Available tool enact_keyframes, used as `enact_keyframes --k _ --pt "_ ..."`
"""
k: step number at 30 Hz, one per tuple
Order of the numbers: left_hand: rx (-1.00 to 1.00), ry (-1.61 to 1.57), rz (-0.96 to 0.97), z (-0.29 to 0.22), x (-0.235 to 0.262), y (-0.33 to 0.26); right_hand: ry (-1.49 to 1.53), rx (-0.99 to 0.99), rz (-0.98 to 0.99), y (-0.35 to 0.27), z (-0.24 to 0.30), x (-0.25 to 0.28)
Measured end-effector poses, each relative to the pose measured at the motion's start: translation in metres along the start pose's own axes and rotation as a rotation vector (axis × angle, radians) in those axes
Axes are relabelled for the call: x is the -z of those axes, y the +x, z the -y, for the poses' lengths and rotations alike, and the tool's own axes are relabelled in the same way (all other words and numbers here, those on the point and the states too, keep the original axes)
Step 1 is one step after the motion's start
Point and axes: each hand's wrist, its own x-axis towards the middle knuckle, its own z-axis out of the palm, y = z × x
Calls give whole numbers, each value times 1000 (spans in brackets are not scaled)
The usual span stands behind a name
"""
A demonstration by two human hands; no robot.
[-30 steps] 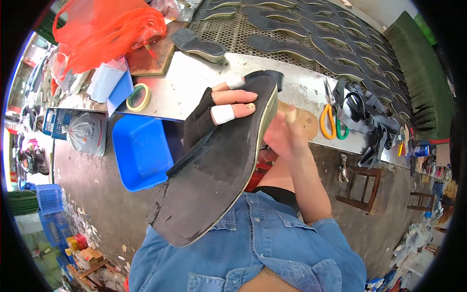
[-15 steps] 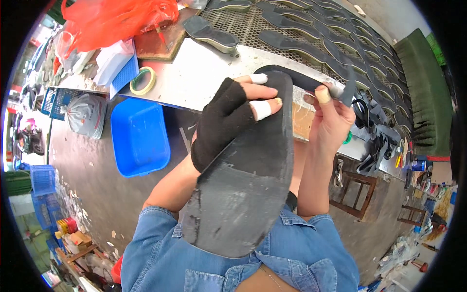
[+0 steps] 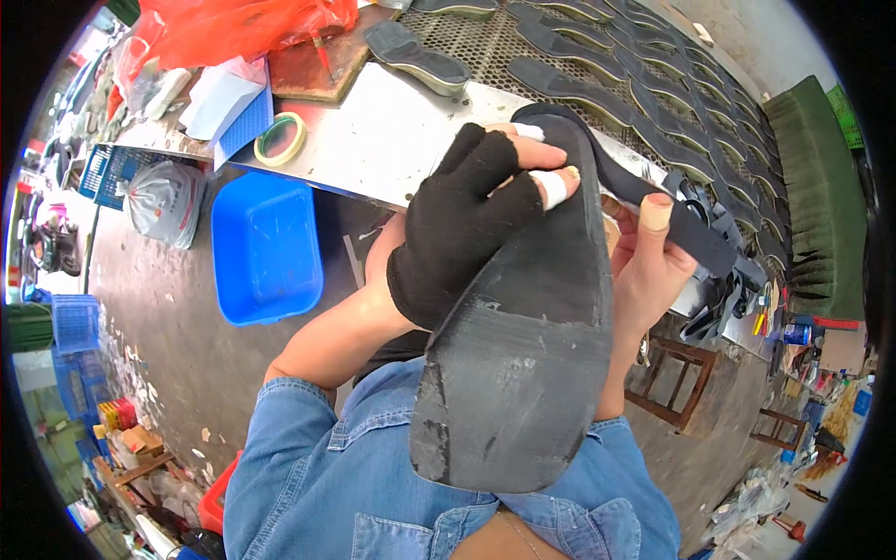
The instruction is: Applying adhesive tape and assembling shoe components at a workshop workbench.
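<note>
Cluttered workshop, perforated metal bench (image 3: 485, 56) far. Gloved left hand (image 3: 462, 224) grips matte black rubber sole (image 3: 523, 355); right hand (image 3: 653, 266) pinches black strip (image 3: 672, 219).

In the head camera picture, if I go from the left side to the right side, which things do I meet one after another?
Grey tied bag → blue plastic tub → left hand in a black fingerless glove → big dark shoe sole held by that hand → right hand pulling a black strip → brown wooden stool.
</note>
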Motion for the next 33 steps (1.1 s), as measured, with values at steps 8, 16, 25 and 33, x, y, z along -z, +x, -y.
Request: enact_keyframes --k 8,16,25,33 --pt "22 85 -33 -3 -2 7 -312 -63 120 2 0 11" --pt "52 140 -28 7 -12 15 -205 -47 80 -1 -2 18" --pt "136 67 -63 14 -19 12 -205 -8 129 -17 12 14" --pt "123 86 -64 14 -20 18 -287 66 120 -17 20 13"
